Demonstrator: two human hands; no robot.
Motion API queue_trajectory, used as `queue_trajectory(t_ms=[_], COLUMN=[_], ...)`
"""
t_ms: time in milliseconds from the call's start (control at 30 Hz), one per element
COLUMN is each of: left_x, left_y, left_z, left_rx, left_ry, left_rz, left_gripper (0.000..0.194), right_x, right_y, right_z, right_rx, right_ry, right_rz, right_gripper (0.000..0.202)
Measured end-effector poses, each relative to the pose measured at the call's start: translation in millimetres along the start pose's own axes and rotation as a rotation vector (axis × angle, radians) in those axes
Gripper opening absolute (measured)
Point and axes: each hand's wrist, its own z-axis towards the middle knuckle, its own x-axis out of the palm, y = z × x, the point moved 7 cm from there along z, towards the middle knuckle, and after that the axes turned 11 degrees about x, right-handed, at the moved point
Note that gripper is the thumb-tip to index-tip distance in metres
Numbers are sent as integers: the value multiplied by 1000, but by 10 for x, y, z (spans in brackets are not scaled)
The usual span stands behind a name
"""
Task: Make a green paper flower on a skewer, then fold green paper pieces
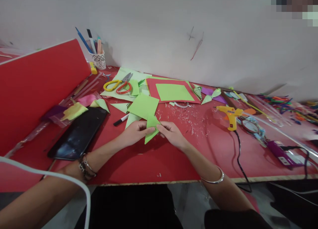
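A small folded piece of green paper (151,123) is held between my two hands, just above the red table. My left hand (135,133) pinches its left side with thumb and fingers. On its right side, my right hand (172,133) has its fingers closed on the same paper. Right behind lies a flat green paper square (144,105), and paler green pieces are partly under it. A black-and-white marker (121,119) rests left of my left hand. Scissors (120,84) with yellow and red handles lie farther back on pale green sheets.
A black phone (79,133) lies at left, beside a red board (44,86). A patterned cup (98,60) of pens stands by the wall. To the right are a yellow glue gun (230,115) with its cord, a purple power strip (283,155) and paper scraps (196,121).
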Motion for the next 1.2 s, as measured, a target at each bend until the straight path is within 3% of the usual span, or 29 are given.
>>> queue_trajectory(t_ms=[167,300,433,600,867,1067,1200], left_x=[-45,45,115,57,43,-85,-140], left_y=[-7,-31,-41,-49,-4,-102,-170], left_z=[-13,-34,-52,-33,-70,-9,-4], left_rx=[8,13,4,17,-120,35,136], left_ry=[-52,69,173,109,113,-56,-127], left_rz=[131,121,42,99,95,151,278], left_gripper=[42,45,43,26,30,29,22], right_x=[55,135,152,97,-12,21,-7], right_y=[-6,-74,-123,-158,-119,-67,-32], right_z=[-4,-8,-2,13,23,5,-15], right_rx=[-14,40,97,162,79,29,17], right_ry=[58,175,208,133,-3,84,-9], right_rz=[-21,-49,-47,-27,-102,9,-67], right_gripper=[34,40,48,52,39,34,32])
